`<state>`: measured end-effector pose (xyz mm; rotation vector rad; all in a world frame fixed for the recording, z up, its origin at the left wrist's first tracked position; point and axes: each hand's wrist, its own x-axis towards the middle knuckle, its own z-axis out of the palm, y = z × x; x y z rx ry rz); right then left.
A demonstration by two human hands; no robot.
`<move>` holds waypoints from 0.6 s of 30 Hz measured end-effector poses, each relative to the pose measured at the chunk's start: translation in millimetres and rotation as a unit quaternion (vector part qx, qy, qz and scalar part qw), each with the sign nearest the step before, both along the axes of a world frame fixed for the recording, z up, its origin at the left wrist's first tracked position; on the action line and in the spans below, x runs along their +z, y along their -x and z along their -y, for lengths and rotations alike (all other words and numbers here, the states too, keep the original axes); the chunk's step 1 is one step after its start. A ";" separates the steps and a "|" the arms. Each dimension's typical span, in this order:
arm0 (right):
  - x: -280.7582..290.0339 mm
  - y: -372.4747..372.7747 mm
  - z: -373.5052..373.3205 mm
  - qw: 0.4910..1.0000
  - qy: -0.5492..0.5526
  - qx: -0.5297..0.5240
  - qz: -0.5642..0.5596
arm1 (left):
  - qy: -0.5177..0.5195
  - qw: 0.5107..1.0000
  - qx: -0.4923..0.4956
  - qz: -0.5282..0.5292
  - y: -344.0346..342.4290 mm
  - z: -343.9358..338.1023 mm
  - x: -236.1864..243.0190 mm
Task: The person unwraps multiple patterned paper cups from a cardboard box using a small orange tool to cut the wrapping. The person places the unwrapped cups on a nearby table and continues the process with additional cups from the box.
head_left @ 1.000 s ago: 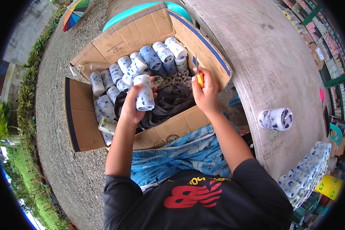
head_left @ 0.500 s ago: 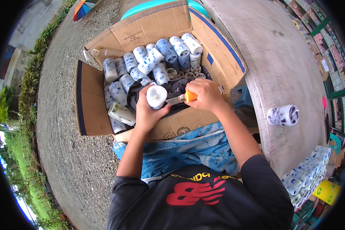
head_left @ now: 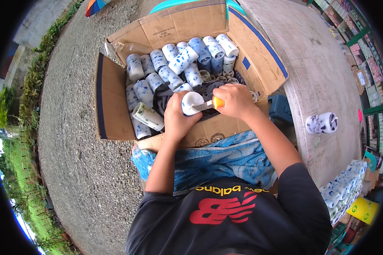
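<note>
My left hand [head_left: 177, 121] wraps around a white pillar candle [head_left: 190, 101] and holds it with the top end toward me. A utility knife with an orange handle [head_left: 218, 102] is gripped in my right hand [head_left: 237, 100], fingers closed. Its blade reaches across the candle's top, at the middle by the wick. Both hands are above the front edge of a cardboard box [head_left: 208, 135]. Inside the box lie several white candles with blue flecks [head_left: 158, 60], and one with green flecks [head_left: 148, 117] close to my left hand. Dark cloth [head_left: 161, 98] bunches behind the held candle.
A blue patterned towel [head_left: 208, 163] covers my lap. On the pale tabletop [head_left: 300, 72] to the right, one purple-flecked candle [head_left: 321, 123] lies on its side. Rows of blue-flecked candles [head_left: 342, 185] stand farther right, beside a yellow container [head_left: 362, 210]. Gravel [head_left: 89, 170] spreads on the left.
The knife's blade has moved from the candle's edge onto its top, near the wick. The whole view has shifted slightly, with the box now farther right and higher.
</note>
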<state>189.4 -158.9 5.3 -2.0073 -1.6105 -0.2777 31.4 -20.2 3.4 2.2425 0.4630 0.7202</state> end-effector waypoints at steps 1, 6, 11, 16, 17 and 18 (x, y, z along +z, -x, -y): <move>1.1 0.5 -0.9 1.000 0.011 -0.003 0.005 | -0.002 1.000 0.004 0.000 0.0 -0.3 -0.2; -7.6 -1.8 -4.6 0.999 0.042 -0.016 0.011 | -0.023 1.000 0.012 -0.001 0.1 -1.9 -5.8; -8.2 -9.5 -5.5 0.978 0.101 -0.178 -0.036 | -0.074 0.997 0.016 -0.005 0.4 1.7 -2.6; -4.0 -24.2 13.1 0.972 0.053 -0.213 -0.080 | 0.077 0.995 0.044 0.039 -1.3 -3.0 -2.2; -5.0 -22.8 14.9 0.976 0.035 -0.198 -0.084 | 0.126 0.988 0.042 0.082 -3.6 -3.9 -1.8; -5.0 -23.6 14.6 0.974 0.040 -0.206 -0.090 | 0.184 0.978 0.033 0.097 -4.1 -9.5 -6.5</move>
